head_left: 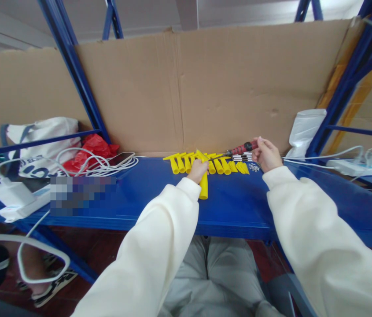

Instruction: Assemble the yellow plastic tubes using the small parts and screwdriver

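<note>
My left hand (199, 171) is closed around a yellow plastic part (203, 188) with a tube-like end that points toward me. In my right hand (267, 154) is a screwdriver (240, 149) with a red and black handle, gripped near the handle's end. Its shaft runs left to the upper part of the yellow piece; whether the tip touches it I cannot tell. Behind my left hand stands a row of similar yellow parts (181, 164). Small flat yellow pieces (240, 167) lie at the row's right end, with several thin white and dark items (242, 157) behind them.
The blue shelf (159, 193) backs onto a cardboard sheet (238, 88). At left are white cables (96, 163), a power strip (23, 207), a red bag (95, 149) and a cloth bag (47, 136). A white pouch (304, 132) leans at right. Another person's foot (53, 286) shows lower left.
</note>
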`<action>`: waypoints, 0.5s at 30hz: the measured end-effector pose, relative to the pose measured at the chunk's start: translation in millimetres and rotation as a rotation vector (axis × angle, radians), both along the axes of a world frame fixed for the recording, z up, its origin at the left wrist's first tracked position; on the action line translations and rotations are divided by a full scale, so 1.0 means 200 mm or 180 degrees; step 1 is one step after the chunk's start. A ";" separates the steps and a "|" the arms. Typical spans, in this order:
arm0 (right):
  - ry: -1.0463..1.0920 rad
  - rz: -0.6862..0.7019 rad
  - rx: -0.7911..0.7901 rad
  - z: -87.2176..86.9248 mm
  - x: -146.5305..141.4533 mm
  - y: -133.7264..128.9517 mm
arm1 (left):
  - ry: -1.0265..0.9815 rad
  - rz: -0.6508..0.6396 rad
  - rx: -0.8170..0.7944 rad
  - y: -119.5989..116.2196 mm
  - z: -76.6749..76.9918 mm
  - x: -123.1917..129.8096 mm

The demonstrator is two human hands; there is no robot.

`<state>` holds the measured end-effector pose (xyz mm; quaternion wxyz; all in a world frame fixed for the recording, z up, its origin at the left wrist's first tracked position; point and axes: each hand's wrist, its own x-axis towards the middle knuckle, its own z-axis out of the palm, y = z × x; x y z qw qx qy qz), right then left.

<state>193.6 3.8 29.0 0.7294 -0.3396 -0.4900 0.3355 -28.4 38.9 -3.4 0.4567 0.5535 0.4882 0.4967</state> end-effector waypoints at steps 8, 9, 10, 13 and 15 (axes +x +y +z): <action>-0.0078 0.0183 -0.0079 0.01 0.00 -0.02 | -0.0031 0.0047 -0.0007 -0.02 0.01 0.00; -0.0061 0.0144 -0.0056 0.01 0.00 -0.02 | -0.0038 0.0054 0.0002 -0.02 0.01 0.00; -0.0031 0.0083 -0.0032 0.01 0.00 -0.01 | -0.0028 0.0057 0.0001 -0.02 0.01 0.00; 0.0075 -0.0103 0.0006 0.00 0.00 0.00 | 0.0001 0.0056 -0.0007 -0.02 0.01 0.00; 0.0121 -0.0144 -0.0011 0.00 0.00 0.01 | -0.0009 0.0031 0.0004 -0.02 0.01 0.00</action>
